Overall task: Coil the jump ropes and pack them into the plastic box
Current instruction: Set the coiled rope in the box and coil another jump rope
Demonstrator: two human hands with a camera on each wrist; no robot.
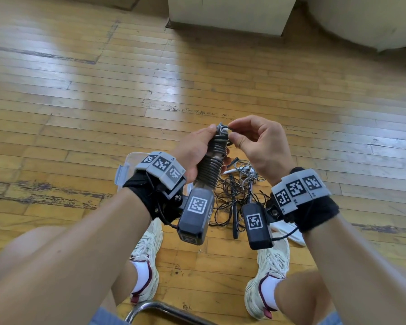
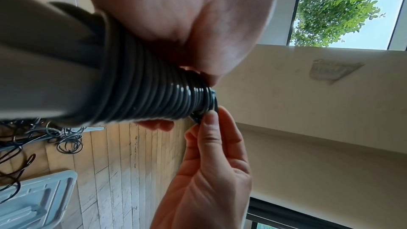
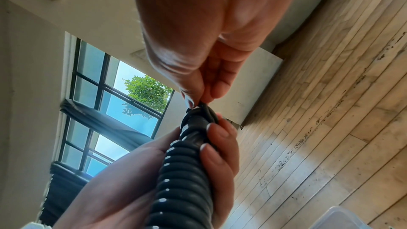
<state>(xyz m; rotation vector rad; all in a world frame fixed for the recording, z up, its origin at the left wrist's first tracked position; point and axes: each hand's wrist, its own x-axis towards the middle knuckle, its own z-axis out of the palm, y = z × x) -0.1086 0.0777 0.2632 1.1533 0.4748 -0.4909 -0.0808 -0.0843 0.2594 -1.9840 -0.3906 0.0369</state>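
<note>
A jump rope (image 1: 211, 160) is wound in tight dark coils round its grey handles, held upright above my feet. My left hand (image 1: 197, 151) grips the coiled bundle (image 2: 154, 91) from the left, its fingers wrapped round the coils (image 3: 182, 171). My right hand (image 1: 249, 137) pinches the rope's loose end at the top of the bundle (image 3: 202, 109) between thumb and forefinger. The clear plastic box (image 1: 127, 170) stands on the floor behind my left wrist, mostly hidden. A tangle of other thin ropes (image 1: 237, 198) lies on the floor under my hands.
Worn wooden floor all round. A cream cabinet base (image 1: 230, 15) stands at the back. The box's pale lid (image 2: 37, 196) lies flat beside the tangle. My two white sneakers (image 1: 267, 277) and a chair's metal tube (image 1: 164, 310) are at the bottom.
</note>
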